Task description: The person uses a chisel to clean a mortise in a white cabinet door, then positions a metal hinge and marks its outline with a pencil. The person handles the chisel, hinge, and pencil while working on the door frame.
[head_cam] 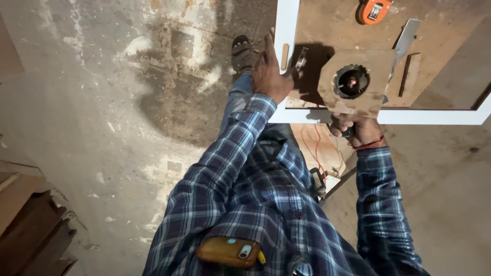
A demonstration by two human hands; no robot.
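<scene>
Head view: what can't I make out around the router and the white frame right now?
- Router: its wooden base plate hides the body; only the cutter opening shows.
- Right hand: its grip is covered by that base plate.
- White frame: cut off by the top and right edges.
- Left hand: palm hidden, pressed on the frame.
- Orange tape measure: cropped by the top edge.

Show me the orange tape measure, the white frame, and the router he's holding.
orange tape measure (374, 10), head view, on its orange case.
white frame (286, 30), head view, on the upright rail.
router (352, 81), head view, on the round opening in its wooden base.
</scene>
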